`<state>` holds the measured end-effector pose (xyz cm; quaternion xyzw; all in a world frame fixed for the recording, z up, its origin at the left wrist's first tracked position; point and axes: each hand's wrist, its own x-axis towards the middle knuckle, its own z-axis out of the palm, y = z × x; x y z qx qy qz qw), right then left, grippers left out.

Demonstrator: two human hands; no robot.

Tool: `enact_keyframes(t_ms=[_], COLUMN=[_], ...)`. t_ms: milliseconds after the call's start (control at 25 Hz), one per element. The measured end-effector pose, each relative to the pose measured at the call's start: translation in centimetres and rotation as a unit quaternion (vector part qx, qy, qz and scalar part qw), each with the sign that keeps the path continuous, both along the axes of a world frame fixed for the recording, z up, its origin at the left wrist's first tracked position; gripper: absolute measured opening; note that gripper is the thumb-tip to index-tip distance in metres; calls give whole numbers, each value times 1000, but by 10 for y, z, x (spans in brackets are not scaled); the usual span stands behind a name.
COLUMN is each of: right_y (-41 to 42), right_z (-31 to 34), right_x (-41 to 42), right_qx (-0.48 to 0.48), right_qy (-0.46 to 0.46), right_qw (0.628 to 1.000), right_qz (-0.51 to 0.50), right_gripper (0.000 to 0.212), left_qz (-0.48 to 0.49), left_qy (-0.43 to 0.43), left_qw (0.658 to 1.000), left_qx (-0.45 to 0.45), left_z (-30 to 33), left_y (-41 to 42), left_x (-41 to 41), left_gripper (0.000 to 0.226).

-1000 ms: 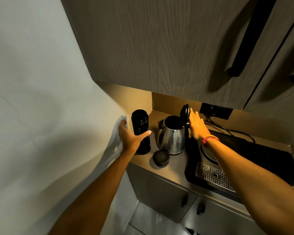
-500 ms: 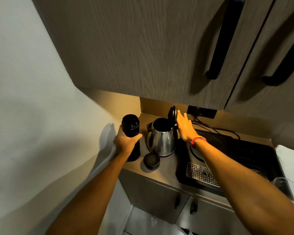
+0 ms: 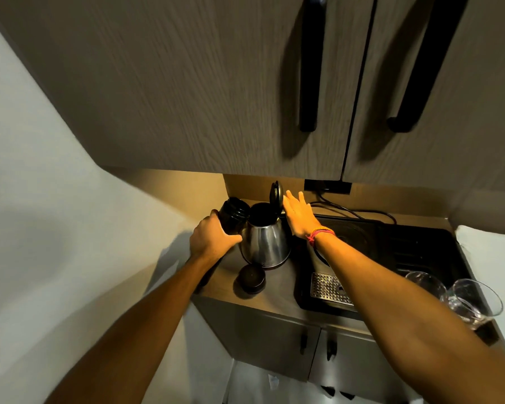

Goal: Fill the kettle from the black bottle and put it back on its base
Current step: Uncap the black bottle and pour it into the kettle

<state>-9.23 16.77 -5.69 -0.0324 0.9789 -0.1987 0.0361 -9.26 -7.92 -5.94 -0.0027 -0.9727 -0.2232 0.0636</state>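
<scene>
The left hand [image 3: 213,239] grips the tilted, rigid, probably heavy black bottle [image 3: 232,217] mid-body beside the open steel kettle [image 3: 265,243], whose lid [image 3: 275,193] the right hand [image 3: 299,215] steadies, fingers flat.

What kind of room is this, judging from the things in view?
Probably a small kitchenette: a steel kettle on a narrow counter, a black hob beside it, and wood-grain wall cupboards above.
</scene>
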Motion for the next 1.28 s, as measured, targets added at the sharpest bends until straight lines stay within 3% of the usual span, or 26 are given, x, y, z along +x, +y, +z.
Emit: enact_keyframes(t_ms=[440, 1280], right_y=[2, 4], right_z=[-5, -7], right_x=[-2, -3], right_qx=[2, 17], right_qy=[24, 33], right_qw=[1000, 999], right_qz=[2, 11], right_gripper=[52, 57], left_qz=[-20, -20], left_qy=[1, -12], left_qw=[972, 945], left_qx=[-234, -327], left_z=[31, 45], left_y=[22, 19], left_x=[-11, -3], left_gripper=[80, 66])
